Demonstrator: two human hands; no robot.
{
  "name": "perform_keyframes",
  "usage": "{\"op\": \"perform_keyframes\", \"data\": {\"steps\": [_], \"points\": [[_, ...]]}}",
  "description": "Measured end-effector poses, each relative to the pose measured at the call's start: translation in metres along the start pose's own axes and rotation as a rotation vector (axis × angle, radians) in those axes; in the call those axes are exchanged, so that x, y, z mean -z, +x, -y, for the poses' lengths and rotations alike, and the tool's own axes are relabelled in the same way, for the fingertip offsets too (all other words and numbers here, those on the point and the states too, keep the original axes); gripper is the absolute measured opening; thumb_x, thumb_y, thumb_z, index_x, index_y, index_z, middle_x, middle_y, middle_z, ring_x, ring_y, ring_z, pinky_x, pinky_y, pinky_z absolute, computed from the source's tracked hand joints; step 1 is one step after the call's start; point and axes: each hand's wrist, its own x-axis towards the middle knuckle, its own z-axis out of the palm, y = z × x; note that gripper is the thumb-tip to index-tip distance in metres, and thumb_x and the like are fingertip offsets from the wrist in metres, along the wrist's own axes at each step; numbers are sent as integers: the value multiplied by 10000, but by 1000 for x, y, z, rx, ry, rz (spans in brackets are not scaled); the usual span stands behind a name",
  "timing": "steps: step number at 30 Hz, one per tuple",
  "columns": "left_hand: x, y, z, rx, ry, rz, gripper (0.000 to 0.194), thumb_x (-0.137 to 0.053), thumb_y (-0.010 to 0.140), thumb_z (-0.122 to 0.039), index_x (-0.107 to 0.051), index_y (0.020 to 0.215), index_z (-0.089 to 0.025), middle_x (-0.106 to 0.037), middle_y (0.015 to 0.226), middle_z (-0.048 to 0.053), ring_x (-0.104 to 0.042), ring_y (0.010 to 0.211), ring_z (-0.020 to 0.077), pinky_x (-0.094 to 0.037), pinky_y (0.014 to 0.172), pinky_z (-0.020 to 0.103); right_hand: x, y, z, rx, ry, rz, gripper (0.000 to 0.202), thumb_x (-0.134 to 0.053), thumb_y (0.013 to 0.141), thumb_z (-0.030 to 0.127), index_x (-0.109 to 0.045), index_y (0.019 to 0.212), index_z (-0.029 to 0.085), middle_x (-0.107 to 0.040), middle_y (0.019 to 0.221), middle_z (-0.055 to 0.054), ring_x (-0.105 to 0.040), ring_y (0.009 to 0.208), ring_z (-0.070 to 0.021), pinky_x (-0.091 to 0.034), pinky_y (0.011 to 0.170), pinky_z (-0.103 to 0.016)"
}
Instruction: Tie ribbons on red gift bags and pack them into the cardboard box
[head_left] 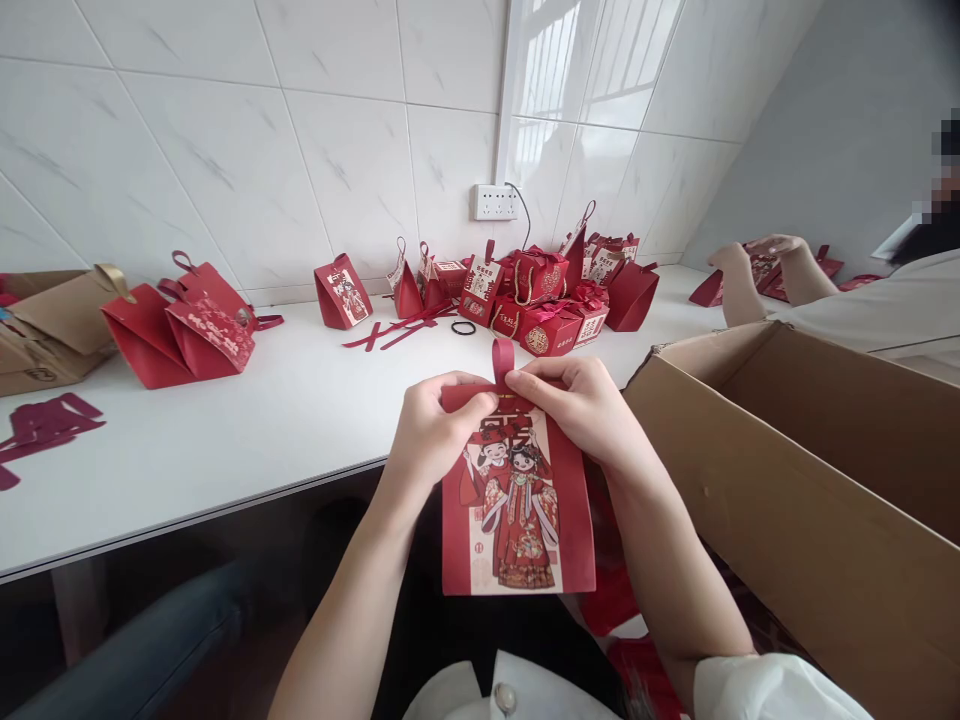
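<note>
The red box [517, 515] partly hides left hand [436, 422] and right hand [589, 405].

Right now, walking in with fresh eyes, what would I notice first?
Probably the red gift box printed with two cartoon figures, front and centre, its top held between the left hand and right hand. Then perhaps the cluster of smaller red boxes beyond, on the white table, and the big open cardboard box at the right.
</note>
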Motion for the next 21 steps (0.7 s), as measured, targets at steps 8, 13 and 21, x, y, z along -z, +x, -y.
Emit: {"op": "perform_keyframes", "data": {"steps": [8,13,21], "points": [[-7,2,2,1,-110,139,183,-624,744,-320,-653,774,-143,-541,541,-21,-507,499,99,-420,490,197,10,-8,1,5,-22,-52,306,-563,840,380,-675,692,138,-619,642,-2,-528,597,-114,-395,537,-204],[-10,-2,2,17,-188,190,207,-566,787,-321,-683,816,-153,-580,591,-8,-543,542,116,-468,556,222,13,-19,2,10,-23,-88,277,-569,856,362,-689,714,156,-635,647,9,-553,609,-112,-395,540,-195],[-22,3,4,-54,-95,171,231,-542,802,-328,-694,809,-154,-583,579,-3,-558,547,126,-446,520,212,20,-24,-5,16,-85,-147,298,-512,896,391,-679,802,163,-649,692,-12,-606,653,-143,-449,577,-222]]}}
